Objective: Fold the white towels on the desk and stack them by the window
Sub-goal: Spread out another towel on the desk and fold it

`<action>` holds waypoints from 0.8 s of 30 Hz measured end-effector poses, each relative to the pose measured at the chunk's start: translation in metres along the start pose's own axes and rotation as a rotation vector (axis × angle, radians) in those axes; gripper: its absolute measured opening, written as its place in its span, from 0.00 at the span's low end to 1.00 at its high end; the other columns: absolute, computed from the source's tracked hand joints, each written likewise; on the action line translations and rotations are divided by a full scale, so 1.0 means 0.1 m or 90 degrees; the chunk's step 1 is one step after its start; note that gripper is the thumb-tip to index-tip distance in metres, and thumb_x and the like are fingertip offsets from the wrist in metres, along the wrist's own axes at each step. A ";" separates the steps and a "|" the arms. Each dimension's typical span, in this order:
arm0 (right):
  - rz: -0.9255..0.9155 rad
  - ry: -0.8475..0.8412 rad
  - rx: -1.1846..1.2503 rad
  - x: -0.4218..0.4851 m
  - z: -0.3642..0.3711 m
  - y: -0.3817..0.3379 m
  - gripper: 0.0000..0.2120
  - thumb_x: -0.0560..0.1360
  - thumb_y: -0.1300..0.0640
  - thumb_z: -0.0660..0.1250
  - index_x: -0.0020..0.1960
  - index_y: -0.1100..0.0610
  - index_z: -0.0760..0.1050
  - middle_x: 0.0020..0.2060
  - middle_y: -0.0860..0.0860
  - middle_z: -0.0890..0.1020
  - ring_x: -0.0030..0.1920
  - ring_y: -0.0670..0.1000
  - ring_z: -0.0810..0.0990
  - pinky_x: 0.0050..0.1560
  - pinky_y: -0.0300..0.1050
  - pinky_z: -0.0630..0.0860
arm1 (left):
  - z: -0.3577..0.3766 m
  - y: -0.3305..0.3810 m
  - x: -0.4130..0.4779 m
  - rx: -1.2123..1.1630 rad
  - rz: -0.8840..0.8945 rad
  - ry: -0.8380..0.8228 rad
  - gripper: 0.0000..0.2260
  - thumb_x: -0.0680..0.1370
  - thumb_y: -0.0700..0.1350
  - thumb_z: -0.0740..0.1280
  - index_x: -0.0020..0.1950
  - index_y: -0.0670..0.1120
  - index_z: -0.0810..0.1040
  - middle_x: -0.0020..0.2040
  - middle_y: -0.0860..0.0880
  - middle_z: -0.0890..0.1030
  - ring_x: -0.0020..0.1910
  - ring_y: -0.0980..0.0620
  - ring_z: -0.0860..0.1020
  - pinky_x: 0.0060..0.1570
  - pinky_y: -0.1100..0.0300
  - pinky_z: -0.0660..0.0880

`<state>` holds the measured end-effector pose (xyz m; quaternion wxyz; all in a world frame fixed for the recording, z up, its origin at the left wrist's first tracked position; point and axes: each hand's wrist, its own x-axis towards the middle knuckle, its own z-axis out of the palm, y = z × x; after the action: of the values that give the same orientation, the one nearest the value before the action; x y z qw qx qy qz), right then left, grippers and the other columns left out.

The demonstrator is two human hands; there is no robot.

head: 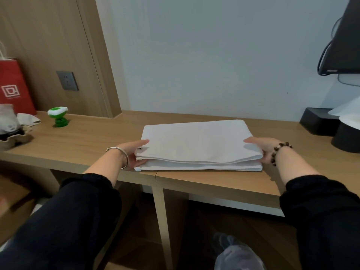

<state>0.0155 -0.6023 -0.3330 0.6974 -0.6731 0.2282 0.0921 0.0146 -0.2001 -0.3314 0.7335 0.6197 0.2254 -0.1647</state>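
Note:
A white towel [196, 143] lies folded in several flat layers on the wooden desk [93, 141], near its front edge. My left hand [134, 152] grips the folded towel's left end, thumb on top and fingers tucked between or under the layers. My right hand [263, 148] grips the right end the same way, thumb lying on the top layer. A silver bangle circles my left wrist and a bead bracelet my right. No window is in view.
On the desk's left stand a red paper bag [14, 88], a small green and white toy [58, 115] and a wrapped item in a tray [9, 123]. Black boxes [319, 121] with white tissue sit at the right. A dark screen [342, 36] hangs above them.

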 end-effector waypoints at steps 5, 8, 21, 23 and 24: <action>0.016 -0.198 0.173 0.10 -0.02 -0.29 0.18 0.64 0.73 0.68 0.54 0.67 0.76 0.49 0.63 0.83 0.44 0.61 0.84 0.37 0.55 0.82 | 0.10 0.38 0.09 -0.103 0.101 -0.121 0.05 0.78 0.36 0.63 0.52 0.39 0.75 0.40 0.45 0.84 0.40 0.49 0.83 0.39 0.57 0.81; -0.015 -0.175 0.193 0.33 0.13 -0.65 0.13 0.73 0.72 0.60 0.55 0.67 0.75 0.47 0.64 0.83 0.43 0.62 0.84 0.40 0.59 0.81 | 0.25 0.77 0.29 -0.155 0.127 -0.117 0.09 0.81 0.37 0.58 0.59 0.39 0.74 0.50 0.40 0.82 0.51 0.43 0.81 0.53 0.48 0.79; -0.004 -0.021 0.065 1.57 0.28 -0.65 0.13 0.80 0.68 0.57 0.63 0.62 0.71 0.56 0.60 0.79 0.53 0.61 0.78 0.49 0.58 0.73 | 0.32 0.73 1.43 -0.141 0.081 -0.066 0.09 0.82 0.37 0.55 0.51 0.38 0.74 0.37 0.40 0.84 0.47 0.41 0.78 0.51 0.45 0.74; 0.003 -0.008 0.054 1.62 0.24 -0.61 0.11 0.79 0.67 0.57 0.60 0.63 0.72 0.54 0.60 0.80 0.47 0.60 0.80 0.44 0.57 0.75 | 0.27 0.68 1.48 -0.136 0.096 -0.066 0.10 0.82 0.36 0.55 0.51 0.36 0.75 0.37 0.41 0.84 0.49 0.42 0.77 0.53 0.47 0.71; 0.004 0.003 0.029 1.63 0.23 -0.61 0.11 0.79 0.67 0.58 0.60 0.63 0.72 0.55 0.60 0.80 0.48 0.60 0.80 0.45 0.57 0.75 | 0.27 0.67 1.48 -0.121 0.100 -0.063 0.09 0.82 0.36 0.55 0.53 0.36 0.74 0.37 0.42 0.84 0.49 0.43 0.77 0.53 0.48 0.72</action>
<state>0.1897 -0.6130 -0.3511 0.7117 -0.6564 0.2345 0.0876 0.1781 -0.2090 -0.3510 0.8097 0.5543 0.1543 -0.1155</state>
